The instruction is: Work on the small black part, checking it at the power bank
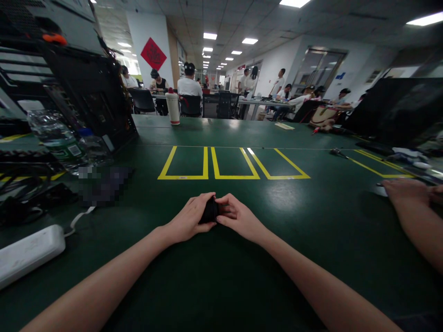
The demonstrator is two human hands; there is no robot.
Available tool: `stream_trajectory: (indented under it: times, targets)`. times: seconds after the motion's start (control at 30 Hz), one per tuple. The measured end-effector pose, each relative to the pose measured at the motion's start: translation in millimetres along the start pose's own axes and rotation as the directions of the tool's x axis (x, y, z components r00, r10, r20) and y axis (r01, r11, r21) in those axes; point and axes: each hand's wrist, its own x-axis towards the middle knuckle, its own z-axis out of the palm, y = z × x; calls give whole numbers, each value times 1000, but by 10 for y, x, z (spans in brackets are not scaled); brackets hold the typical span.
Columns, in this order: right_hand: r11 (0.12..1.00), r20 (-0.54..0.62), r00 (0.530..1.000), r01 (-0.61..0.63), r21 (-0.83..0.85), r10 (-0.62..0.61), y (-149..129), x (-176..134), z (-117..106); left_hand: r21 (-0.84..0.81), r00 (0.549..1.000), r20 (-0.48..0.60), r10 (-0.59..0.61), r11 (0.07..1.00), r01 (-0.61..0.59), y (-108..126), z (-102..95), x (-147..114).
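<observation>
A small black rounded object (pixel 209 212) lies between my two hands at the middle of the green table (pixel 221 276); its kind I cannot make out. From its left side my left hand (pixel 190 216) grips it, fingers over the far side and thumb along the near side. My right hand (pixel 238 216) is closed on its right edge, with thumb and index fingertip against it. My fingers hide part of the object. Just beyond the hands are yellow tape outlines (pixel 235 177) on the tabletop.
On the left are a white power strip (pixel 31 253), black cables (pixel 20 198), a water bottle (pixel 57 138) and an open computer case (pixel 90 92). A paper cup (pixel 172 108) stands farther back. At right, another person's hand (pixel 406 193) rests near a dark monitor (pixel 398 110).
</observation>
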Motion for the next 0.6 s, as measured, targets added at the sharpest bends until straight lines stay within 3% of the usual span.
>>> stream_trajectory:
  times: [0.3,0.6]
  targets:
    - [1000,-79,997,-20,19,21,158,80,16,20,999,-22,33,999,-32,25,-22,2]
    - [997,29,999,35,68,-37,112,35,2,20,999,-1,34,999,-34,68,-66,-6]
